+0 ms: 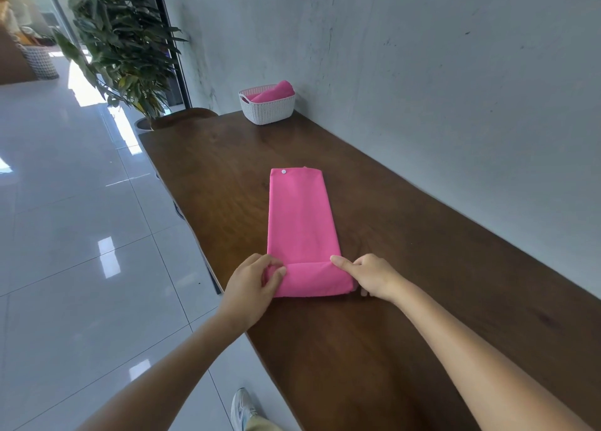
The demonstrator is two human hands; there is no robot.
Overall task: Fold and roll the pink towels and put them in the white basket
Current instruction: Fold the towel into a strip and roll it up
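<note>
A dark wooden table (406,268) ran along a grey wall (422,73), with glossy floor tiles (81,203) and a plant (123,47) to its left. At the far end, a white basket (268,112) held a rolled towel (274,92). A folded towel (299,216) lay mid-table. The left hand (252,287) and right hand (372,278) pinched its rolled near end.
</note>
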